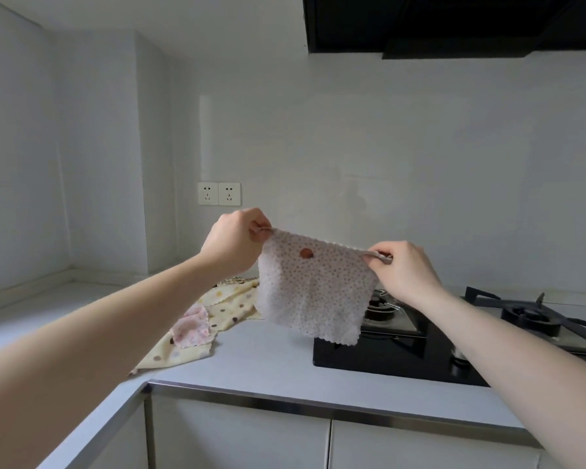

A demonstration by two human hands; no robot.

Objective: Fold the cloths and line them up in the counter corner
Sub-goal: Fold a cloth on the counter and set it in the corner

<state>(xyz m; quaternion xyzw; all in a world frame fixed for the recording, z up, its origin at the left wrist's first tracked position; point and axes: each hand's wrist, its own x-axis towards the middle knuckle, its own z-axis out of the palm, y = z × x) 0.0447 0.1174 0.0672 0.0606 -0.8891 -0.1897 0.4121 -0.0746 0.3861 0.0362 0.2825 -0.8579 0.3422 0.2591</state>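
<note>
A person holds a white dotted cloth (313, 292) up in the air above a pale grey kitchen counter (264, 360), the left hand (232, 242) and right hand (403, 269) each pinching one top corner between thumb and curled fingers, so the top edge is pulled taut between them. The thin, soft-looking square hangs loosely, its lower hem cut in small scallops, with one larger reddish-brown spot near its upper left. Its bottom right corner hangs in front of the near left edge of a glossy black gas hob (403, 360), which carries dark angular pan supports. On the counter to the left, behind the raised cloth, lie crumpled cloths: a cream-yellow spotted cloth (227, 309) with zigzag edges, and on top of it a small rumpled pink cloth (193, 324). Two white wall sockets (219, 193) sit side by side on the far wall, and a black extractor hood (454, 22) hangs at upper right
</note>
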